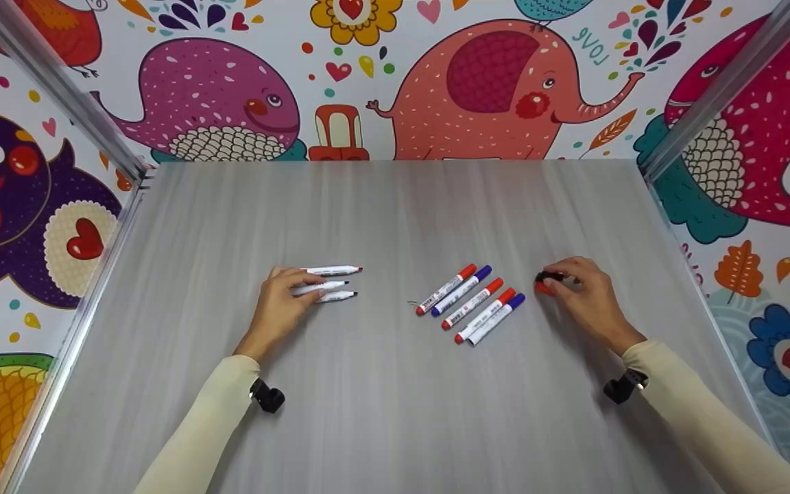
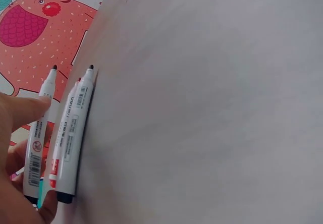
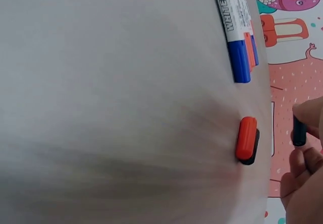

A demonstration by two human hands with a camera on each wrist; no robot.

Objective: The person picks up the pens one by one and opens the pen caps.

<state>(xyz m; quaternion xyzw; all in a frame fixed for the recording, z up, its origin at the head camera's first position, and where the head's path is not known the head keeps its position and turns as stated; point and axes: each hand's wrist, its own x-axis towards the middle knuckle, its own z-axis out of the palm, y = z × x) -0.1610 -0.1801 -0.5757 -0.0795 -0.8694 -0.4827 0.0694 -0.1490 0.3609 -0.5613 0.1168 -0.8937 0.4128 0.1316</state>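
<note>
My left hand (image 1: 280, 309) pinches an uncapped whiteboard marker (image 2: 35, 146) with a black tip, held slightly above the table. Beside it lie two more uncapped markers, one black-tipped (image 2: 75, 133) and, partly hidden behind it, a red-tipped one (image 1: 333, 270). On the right, my right hand (image 1: 587, 296) holds a small black cap (image 3: 300, 132) between thumb and fingers. A red cap (image 3: 246, 138) lies on the table near that hand, with another black cap (image 3: 256, 151) mostly hidden behind it.
Between the hands, several capped red and blue markers (image 1: 472, 303) lie slanted side by side on the grey wood-grain table (image 1: 381, 412). Cartoon-printed walls (image 1: 484, 89) bound the table at the back and sides, with metal rails (image 1: 86, 309) along the edges.
</note>
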